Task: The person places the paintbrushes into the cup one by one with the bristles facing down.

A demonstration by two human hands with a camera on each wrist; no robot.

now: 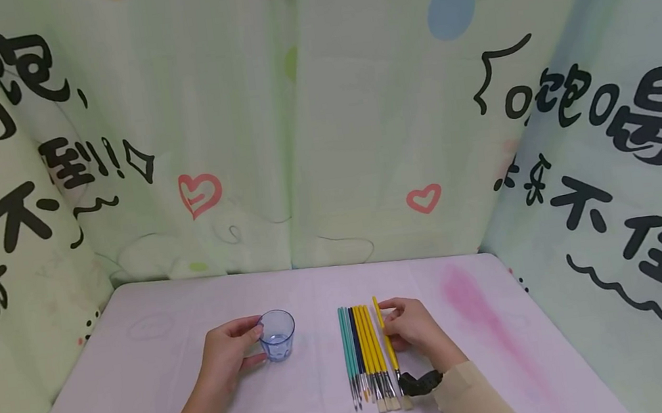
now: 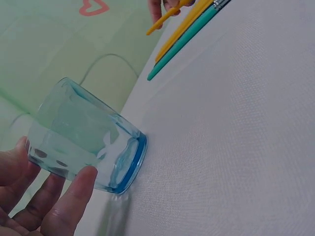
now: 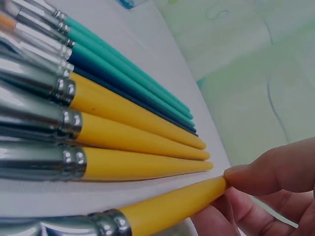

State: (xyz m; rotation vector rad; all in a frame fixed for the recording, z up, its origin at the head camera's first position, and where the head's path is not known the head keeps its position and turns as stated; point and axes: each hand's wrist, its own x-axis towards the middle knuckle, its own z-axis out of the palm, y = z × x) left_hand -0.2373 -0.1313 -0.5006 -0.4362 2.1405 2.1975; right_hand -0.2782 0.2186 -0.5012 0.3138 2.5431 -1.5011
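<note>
My left hand [image 1: 227, 351] holds a small clear bluish drinking glass [image 1: 278, 338] by its left side, fingers and thumb against the wall. In the left wrist view the glass [image 2: 93, 140] has a thick blue base standing at the white tabletop. To the right, my right hand [image 1: 412, 327] pinches a yellow-handled paintbrush [image 3: 172, 201] near the end of its handle. This brush lies slightly apart from a row of paintbrushes, its bristles toward me. The row has green handles [image 1: 346, 348], dark blue handles [image 1: 356, 343] and yellow handles [image 1: 372, 341], side by side.
A white cloth-covered table [image 1: 167, 382] carries everything, with a pink streak [image 1: 484, 312] on its right side. Pale green curtains [image 1: 359, 128] with black lettering and red hearts hang behind the far edge and at both sides. Black wrist straps [image 1: 420, 384] sit at both sleeves.
</note>
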